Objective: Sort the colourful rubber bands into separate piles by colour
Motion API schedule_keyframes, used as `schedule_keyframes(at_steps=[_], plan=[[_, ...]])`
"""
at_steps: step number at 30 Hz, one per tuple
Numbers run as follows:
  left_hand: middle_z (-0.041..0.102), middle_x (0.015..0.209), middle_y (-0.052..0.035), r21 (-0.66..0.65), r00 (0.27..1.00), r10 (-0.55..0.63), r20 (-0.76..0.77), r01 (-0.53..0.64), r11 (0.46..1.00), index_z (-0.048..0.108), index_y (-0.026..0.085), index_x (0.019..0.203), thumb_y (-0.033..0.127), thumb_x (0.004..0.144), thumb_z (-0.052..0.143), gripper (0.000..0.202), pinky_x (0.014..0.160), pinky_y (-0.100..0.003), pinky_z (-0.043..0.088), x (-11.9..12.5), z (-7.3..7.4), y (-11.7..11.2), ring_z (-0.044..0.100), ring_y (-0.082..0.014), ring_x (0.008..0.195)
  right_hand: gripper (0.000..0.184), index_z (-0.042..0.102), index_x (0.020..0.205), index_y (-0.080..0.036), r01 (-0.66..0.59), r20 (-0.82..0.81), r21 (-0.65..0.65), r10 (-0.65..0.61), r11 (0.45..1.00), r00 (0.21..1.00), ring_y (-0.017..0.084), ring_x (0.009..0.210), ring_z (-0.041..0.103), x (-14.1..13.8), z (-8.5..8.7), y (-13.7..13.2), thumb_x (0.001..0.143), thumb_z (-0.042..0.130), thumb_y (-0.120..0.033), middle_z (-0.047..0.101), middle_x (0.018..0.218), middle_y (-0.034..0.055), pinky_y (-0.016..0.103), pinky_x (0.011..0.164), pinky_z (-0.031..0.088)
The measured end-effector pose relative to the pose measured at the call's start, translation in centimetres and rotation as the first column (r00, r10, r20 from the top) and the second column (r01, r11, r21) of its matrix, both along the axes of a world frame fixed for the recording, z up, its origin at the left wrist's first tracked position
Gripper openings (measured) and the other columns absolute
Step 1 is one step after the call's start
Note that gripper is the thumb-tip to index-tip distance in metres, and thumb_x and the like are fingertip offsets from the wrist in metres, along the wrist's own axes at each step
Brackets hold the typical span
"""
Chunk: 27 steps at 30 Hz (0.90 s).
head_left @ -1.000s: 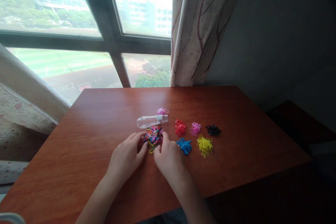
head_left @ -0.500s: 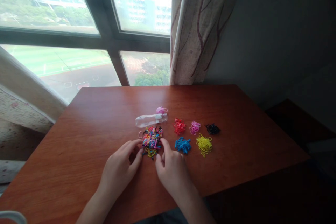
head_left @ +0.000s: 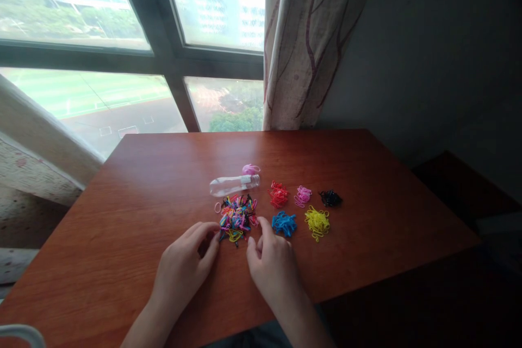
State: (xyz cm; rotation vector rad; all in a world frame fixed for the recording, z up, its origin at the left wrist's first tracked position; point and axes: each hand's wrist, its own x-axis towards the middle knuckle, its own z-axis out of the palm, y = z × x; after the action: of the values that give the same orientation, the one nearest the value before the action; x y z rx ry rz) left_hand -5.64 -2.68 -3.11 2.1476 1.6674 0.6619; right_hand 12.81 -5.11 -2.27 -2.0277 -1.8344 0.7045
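A mixed pile of small coloured rubber bands [head_left: 237, 216] lies on the wooden table in front of me. My left hand [head_left: 187, 261] rests at the pile's left edge, thumb and index tips slightly apart and touching the outer bands. On the other side, my right hand [head_left: 273, 263] has its index finger stretched to the right edge of the pile and its thumb apart, lower down. Neither hand visibly lifts a band. Right of the pile lie single-colour heaps: red bands [head_left: 279, 195], blue bands [head_left: 284, 223], pink bands [head_left: 303, 196], yellow bands [head_left: 317, 223] and black bands [head_left: 330, 199].
A clear plastic bottle [head_left: 228, 185] lies on its side behind the mixed pile, with a pink object [head_left: 250, 169] beyond its neck. The table [head_left: 163, 174] reaches to a window and a curtain [head_left: 310, 54]. A pale curved object [head_left: 22, 331] shows at the lower left corner.
My right hand has moved slightly right, away from my left hand. The mixed pile has spread a little to the right. My left hand has hardly moved.
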Motion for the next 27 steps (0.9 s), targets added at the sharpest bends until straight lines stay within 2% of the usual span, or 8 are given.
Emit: schedule_keyframes(at_steps=[3, 7, 11, 17, 27], plan=[[0.071, 0.090, 0.0007, 0.004, 0.997, 0.051, -0.055, -0.050, 0.999, 0.064, 0.024, 0.094, 0.036, 0.091, 0.048, 0.020, 0.065, -0.025, 0.048, 0.1, 0.1, -0.1, 0.065, -0.0159, 0.073, 0.043, 0.052, 0.134, -0.011, 0.026, 0.036, -0.023, -0.025, 0.999, 0.999, 0.026, 0.080, 0.072, 0.0, -0.1, 0.0, 0.092, 0.054, -0.022, 0.075, 0.087, 0.0111, 0.029, 0.068, 0.045], [0.071, 0.089, 0.0016, 0.031, 0.976, 0.134, -0.171, -0.131, 0.991, 0.064, 0.025, 0.088, 0.037, 0.091, 0.047, 0.021, 0.060, -0.026, 0.046, 0.3, 0.2, -0.4, 0.068, -0.0178, 0.074, 0.041, 0.055, 0.131, -0.014, 0.031, 0.052, -0.052, -0.029, 0.998, 0.998, 0.027, 0.082, 0.072, -0.3, 0.4, 0.3, 0.092, 0.056, -0.024, 0.074, 0.086, 0.0103, 0.029, 0.068, 0.044], [0.072, 0.091, 0.0023, 0.056, 0.982, 0.078, -0.171, -0.069, 0.996, 0.065, 0.026, 0.092, 0.037, 0.091, 0.048, 0.020, 0.063, -0.026, 0.047, 0.0, -0.1, -0.5, 0.069, -0.0179, 0.078, 0.035, 0.058, 0.125, -0.018, 0.012, 0.015, -0.047, -0.012, 0.999, 1.000, 0.026, 0.082, 0.071, -0.4, 0.6, 0.4, 0.091, 0.055, -0.024, 0.074, 0.086, 0.0086, 0.029, 0.069, 0.043], [0.072, 0.088, 0.0020, 0.094, 0.990, -0.004, -0.142, 0.018, 0.995, 0.066, 0.026, 0.094, 0.037, 0.092, 0.049, 0.020, 0.063, -0.025, 0.047, -0.2, -0.4, -0.5, 0.069, -0.0176, 0.078, 0.033, 0.059, 0.122, -0.021, -0.045, -0.039, 0.014, 0.046, 0.999, 0.998, 0.025, 0.078, 0.070, 0.0, -0.2, 0.1, 0.089, 0.056, -0.023, 0.073, 0.081, 0.0047, 0.028, 0.067, 0.041], [0.070, 0.088, 0.0009, 0.090, 0.985, -0.116, -0.125, 0.128, 0.988, 0.067, 0.025, 0.097, 0.036, 0.094, 0.049, 0.022, 0.064, -0.025, 0.048, -0.2, -0.6, -0.5, 0.068, -0.0165, 0.078, 0.023, 0.059, 0.111, -0.019, 0.010, -0.083, 0.080, -0.004, 0.997, 0.997, 0.022, 0.076, 0.069, 0.1, -0.6, 0.1, 0.089, 0.055, -0.016, 0.071, 0.077, 0.0024, 0.027, 0.064, 0.036]])
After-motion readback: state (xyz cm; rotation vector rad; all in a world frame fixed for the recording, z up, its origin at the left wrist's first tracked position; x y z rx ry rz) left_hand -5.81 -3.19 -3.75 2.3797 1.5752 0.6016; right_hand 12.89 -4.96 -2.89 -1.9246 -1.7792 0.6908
